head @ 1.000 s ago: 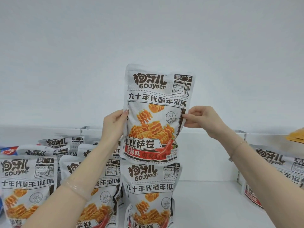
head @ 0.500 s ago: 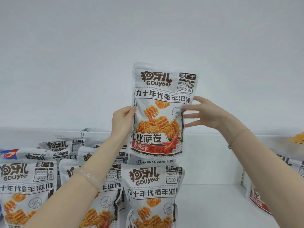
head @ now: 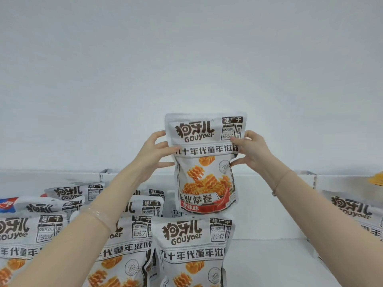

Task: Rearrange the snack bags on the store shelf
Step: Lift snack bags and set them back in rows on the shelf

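Head view: a person faces a white shelf (head: 269,257).
Snack bag (head: 205,162): upright, long axis vertical, printed front facing the camera, raised above shelved bags (head: 192,253).
Left hand (head: 154,154): fingers gripping its left edge.
Right hand (head: 251,151): fingers gripping its right edge.

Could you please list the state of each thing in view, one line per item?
White Gouyaer snack bag held up: upright, sealed, gripped at both side edges.
Left hand: closed on the bag's left edge.
Right hand: closed on the bag's right edge.
Front white Gouyaer snack bag: standing upright on the shelf, untouched.
White store shelf: bare to the right of the front bag.
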Demonstrator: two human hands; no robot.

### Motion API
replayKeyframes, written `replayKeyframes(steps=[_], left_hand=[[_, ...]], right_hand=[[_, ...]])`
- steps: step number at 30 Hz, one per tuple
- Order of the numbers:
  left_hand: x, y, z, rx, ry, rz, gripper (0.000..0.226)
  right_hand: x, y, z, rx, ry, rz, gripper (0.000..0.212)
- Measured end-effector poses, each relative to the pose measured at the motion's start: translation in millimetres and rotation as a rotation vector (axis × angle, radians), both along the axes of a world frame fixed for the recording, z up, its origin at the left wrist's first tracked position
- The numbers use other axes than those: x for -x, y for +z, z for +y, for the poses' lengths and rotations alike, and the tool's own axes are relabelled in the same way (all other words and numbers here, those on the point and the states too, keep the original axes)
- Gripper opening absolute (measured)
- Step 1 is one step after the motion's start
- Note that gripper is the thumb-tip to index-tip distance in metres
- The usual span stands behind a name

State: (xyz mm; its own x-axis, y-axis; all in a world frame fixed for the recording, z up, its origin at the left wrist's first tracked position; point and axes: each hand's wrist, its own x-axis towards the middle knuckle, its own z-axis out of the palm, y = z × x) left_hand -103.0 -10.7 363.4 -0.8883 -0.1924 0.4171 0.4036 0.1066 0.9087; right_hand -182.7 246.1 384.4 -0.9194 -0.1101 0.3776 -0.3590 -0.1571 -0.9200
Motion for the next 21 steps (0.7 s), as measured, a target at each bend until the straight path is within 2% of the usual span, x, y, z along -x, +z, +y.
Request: replayKeyframes(steps=[3, 8, 12, 16, 18, 21], left_hand=[[-0.1, 7.9, 5.8, 0.134, 0.099, 0.022, 0.065], [16.6, -7.8, 3.2, 0.27, 0.209, 0.01, 0.05], [33.0, -32.6, -7.0, 0.556, 0.409, -0.024, 0.043], [38.9, -52.4, -12.2, 0.864, 0.463, -0.126, 0.04], [41.0, -62.4, -12.7, 0.95, 0.476, -0.163, 0.04], [44.0, -76.0, -13.7, 1.011, 0.475, -0.195, 0.036]], right_hand=[[4.9, -22.0, -5.2, -0.023, -0.011, 0.022, 0.019], [18.4, -63.6, -0.8, -0.074, 0.03, -0.027, 0.014], [23.8, -102.2, 1.5, -0.161, 0.088, -0.072, 0.021], [28.2, -128.5, 0.6, -0.219, 0.076, -0.112, 0.022], [31.6, -136.6, 0.7, -0.319, 0.05, -0.129, 0.019], [35.4, -143.5, 2.6, -0.574, -0.027, -0.129, 0.011]])
